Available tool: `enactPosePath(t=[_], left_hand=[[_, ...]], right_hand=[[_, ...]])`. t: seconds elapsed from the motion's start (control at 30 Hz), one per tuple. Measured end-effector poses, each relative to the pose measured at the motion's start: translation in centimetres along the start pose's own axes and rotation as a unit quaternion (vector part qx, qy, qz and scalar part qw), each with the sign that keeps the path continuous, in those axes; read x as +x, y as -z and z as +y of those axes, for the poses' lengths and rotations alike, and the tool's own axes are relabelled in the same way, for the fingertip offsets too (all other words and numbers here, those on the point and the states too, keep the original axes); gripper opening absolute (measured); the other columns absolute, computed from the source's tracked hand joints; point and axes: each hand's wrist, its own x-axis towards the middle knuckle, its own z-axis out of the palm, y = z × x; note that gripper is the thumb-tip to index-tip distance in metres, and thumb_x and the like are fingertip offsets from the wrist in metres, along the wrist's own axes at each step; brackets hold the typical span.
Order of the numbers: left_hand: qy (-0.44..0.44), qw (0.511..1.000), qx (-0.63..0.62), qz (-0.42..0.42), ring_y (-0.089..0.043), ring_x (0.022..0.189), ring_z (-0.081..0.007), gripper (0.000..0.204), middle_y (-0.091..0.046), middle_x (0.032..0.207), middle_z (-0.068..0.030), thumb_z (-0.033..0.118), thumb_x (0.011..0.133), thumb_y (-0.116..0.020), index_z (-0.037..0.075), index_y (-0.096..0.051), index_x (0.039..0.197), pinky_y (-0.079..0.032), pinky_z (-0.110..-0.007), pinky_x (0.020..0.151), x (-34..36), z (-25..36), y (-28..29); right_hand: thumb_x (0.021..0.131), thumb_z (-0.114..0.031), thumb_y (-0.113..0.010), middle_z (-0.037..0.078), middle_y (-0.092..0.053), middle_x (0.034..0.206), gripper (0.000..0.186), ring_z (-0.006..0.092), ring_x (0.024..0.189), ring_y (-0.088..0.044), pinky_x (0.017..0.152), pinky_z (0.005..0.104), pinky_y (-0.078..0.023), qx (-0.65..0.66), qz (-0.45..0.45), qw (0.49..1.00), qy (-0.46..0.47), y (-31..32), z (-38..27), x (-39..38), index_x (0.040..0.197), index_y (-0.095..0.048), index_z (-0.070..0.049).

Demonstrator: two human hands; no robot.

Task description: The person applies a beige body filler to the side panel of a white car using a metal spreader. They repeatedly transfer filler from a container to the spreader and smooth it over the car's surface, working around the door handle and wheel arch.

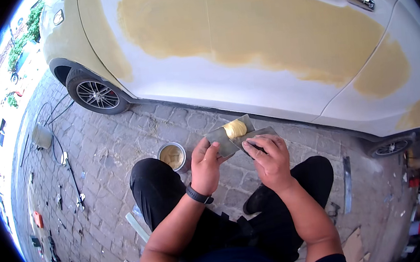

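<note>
1. The left hand [205, 166] is closed on a thin, flat left plate [225, 145], thumb laid over the near face; the right hand [273, 163] is closed on a darker right plate [257, 133], its fingers bent over the face and edge
2. A lump of pale yellow putty [235, 129] sits on the left plate, in front of the person's knees and beyond the fingers; the two plates meet or nearly meet just below it, though at this angle I cannot tell whether they touch
3. The putty looks soft, smooth and sticky, likely to smear or slide if its plate tips; the plates look light and fairly stiff, perhaps a little springy, and are best taken by the near edges and corners, clear of the putty
4. An open can [171, 156] with similar putty inside stands on the paving [114, 154], near the left hand and just beyond the left knee
5. Past the hands, the white car [247, 95] with broad tan patches fills the upper view and limits forward reach; the bent knees hem in the space below
6. Farther left are a wheel [97, 94], a pail [41, 136] and a dark hose; a long strip [347, 184] lies to the right
</note>
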Motion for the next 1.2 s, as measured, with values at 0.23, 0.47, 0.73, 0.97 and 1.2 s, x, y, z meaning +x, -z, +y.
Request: enactPosePath(t=[0.23, 0.47, 0.73, 0.97, 1.2], left_hand=[[0.000, 0.999, 0.047, 0.012, -0.074, 0.114, -0.0236, 0.031, -0.074, 0.125, -0.0143, 0.009, 0.110, -0.051, -0.003, -0.065, 0.135, -0.061, -0.042, 0.099, 0.2, -1.1, 1.8], [-0.005, 0.997, 0.083, 0.006, -0.074, 0.113, -0.0237, 0.034, -0.074, 0.125, -0.0151, 0.010, 0.111, -0.050, -0.007, -0.062, 0.137, -0.061, -0.041, 0.100, -0.1, -1.0, 0.9], [-0.050, 0.982, 0.178, -0.026, -0.072, 0.115, -0.0203, 0.033, -0.073, 0.126, -0.0139, 0.011, 0.113, -0.048, -0.006, -0.062, 0.137, -0.060, -0.037, 0.100, -0.2, -1.5, 0.9], [-0.093, 0.953, 0.289, 0.005, -0.062, 0.088, -0.0125, 0.023, -0.071, 0.097, -0.0097, 0.010, 0.111, -0.052, -0.006, -0.067, 0.118, -0.053, -0.032, 0.078, 0.1, -3.4, 1.9], [-0.145, 0.926, 0.349, -0.003, -0.058, 0.076, -0.0148, 0.020, -0.068, 0.084, -0.0130, 0.010, 0.109, -0.055, -0.006, -0.068, 0.111, -0.050, -0.036, 0.070, 0.1, -2.1, 0.5]], right_hand=[[0.078, 0.004, -0.074, 0.004, -0.076, 0.110, 0.041, 0.0286, 0.101, -0.072, 0.090, 0.0432, -0.056, 0.058, -0.028, 0.998, 0.004, 0.2, -0.1, 0.3, 0.117, -0.081, -0.008], [0.078, 0.001, -0.075, 0.004, -0.076, 0.105, 0.036, 0.0286, 0.096, -0.072, 0.086, 0.0430, -0.055, 0.066, -0.079, 0.994, 0.033, -0.6, 0.3, 0.4, 0.112, -0.081, -0.009], [0.081, 0.004, -0.073, 0.004, -0.077, 0.105, 0.034, 0.0286, 0.096, -0.072, 0.084, 0.0437, -0.055, 0.089, -0.056, 0.994, 0.020, -0.1, 0.5, 0.9, 0.111, -0.081, -0.009], [0.077, 0.008, -0.070, 0.006, -0.077, 0.107, 0.037, 0.0300, 0.097, -0.072, 0.088, 0.0436, -0.052, 0.050, -0.017, 0.999, 0.000, 0.6, 1.1, 1.5, 0.110, -0.081, -0.006], [0.078, 0.007, -0.071, 0.006, -0.078, 0.110, 0.037, 0.0293, 0.100, -0.073, 0.088, 0.0428, -0.053, 0.054, -0.010, 0.998, 0.006, 0.7, 1.6, 1.5, 0.110, -0.081, -0.009]])
